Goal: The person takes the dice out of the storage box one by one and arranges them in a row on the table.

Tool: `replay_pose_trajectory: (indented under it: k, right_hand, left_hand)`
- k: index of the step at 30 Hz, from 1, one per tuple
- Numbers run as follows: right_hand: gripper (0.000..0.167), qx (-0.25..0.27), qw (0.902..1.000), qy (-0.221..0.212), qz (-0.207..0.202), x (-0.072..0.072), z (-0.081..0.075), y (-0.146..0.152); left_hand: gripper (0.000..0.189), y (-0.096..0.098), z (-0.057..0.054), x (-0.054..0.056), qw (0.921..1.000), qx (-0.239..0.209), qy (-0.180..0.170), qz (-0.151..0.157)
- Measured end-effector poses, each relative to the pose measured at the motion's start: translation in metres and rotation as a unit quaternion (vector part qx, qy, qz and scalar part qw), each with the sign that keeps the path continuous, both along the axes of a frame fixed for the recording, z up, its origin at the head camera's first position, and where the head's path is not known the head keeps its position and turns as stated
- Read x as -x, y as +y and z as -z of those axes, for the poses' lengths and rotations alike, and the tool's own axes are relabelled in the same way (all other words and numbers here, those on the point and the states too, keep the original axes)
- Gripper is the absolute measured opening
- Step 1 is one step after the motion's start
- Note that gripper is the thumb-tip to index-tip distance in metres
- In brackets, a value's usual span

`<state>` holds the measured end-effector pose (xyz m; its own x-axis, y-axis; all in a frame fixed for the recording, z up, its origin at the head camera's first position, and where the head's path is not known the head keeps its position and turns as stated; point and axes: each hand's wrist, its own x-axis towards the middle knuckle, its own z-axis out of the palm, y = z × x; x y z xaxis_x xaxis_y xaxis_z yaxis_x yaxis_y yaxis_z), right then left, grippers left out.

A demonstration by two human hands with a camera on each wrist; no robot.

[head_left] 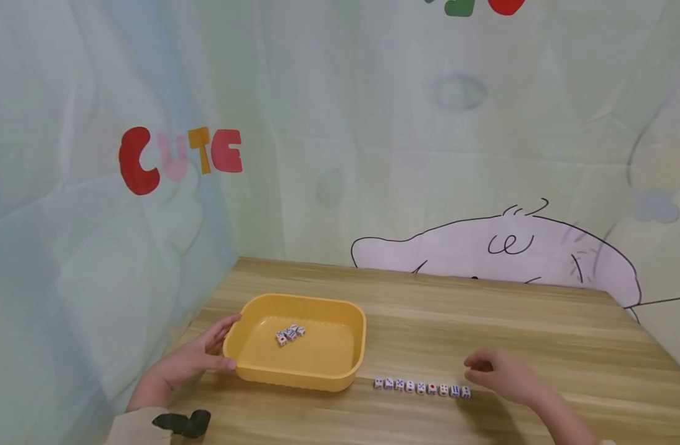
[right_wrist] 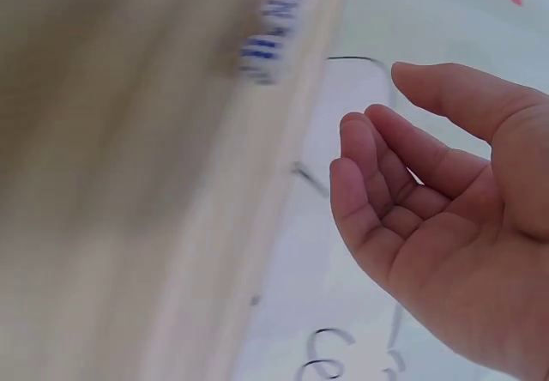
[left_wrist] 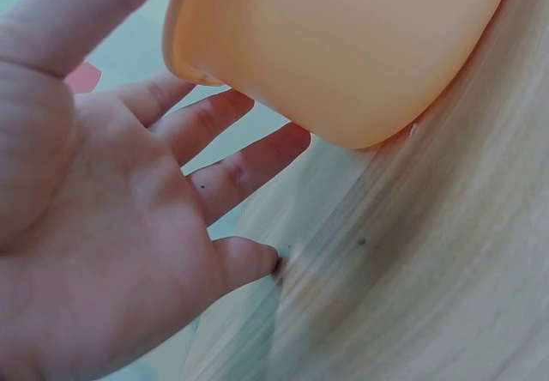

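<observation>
A yellow rectangular tray stands on the table at centre left, with a small cluster of white dice inside. My left hand touches its left end, thumb near the front corner and fingers farther back. In the left wrist view those fingers are spread and fairly straight against the tray wall. To the right of the tray, several dice with blue or red pips form a straight row. My right hand hovers just past the row's right end, its fingers loosely curled around nothing.
The wood-grain table meets printed cloth walls at the back and left. Coloured letters decorate the left cloth, and a cartoon animal drawing shows behind the table's far edge.
</observation>
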<state>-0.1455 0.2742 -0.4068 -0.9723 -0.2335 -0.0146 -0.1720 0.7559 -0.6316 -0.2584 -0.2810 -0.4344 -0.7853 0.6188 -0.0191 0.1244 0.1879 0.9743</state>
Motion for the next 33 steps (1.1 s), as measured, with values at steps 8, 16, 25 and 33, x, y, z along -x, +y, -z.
replay_pose_trajectory:
  k: [8, 16, 25, 33]
  right_hand:
    - [0.029, 0.021, 0.9983, 0.045, -0.032, 0.020, -0.037, -0.031]
    - [0.026, 0.021, 0.9977, 0.053, -0.037, 0.043, -0.055, -0.079]
    - [0.024, 0.030, 0.9974, 0.052, -0.041, 0.066, -0.057, -0.131]
    - [0.024, 0.069, 0.9952, 0.038, -0.059, 0.086, -0.049, -0.168]
  left_hand:
    - [0.091, -0.001, 0.001, 0.001, 1.0000, -0.002, 0.001, -0.001]
    - [0.091, -0.001, 0.001, 0.001, 1.0000, -0.006, -0.001, -0.001]
    - [0.092, 0.001, 0.000, 0.000, 1.0000, -0.001, -0.003, -0.002]
    - [0.094, 0.002, -0.002, -0.002, 0.9999, 0.012, -0.002, -0.012]
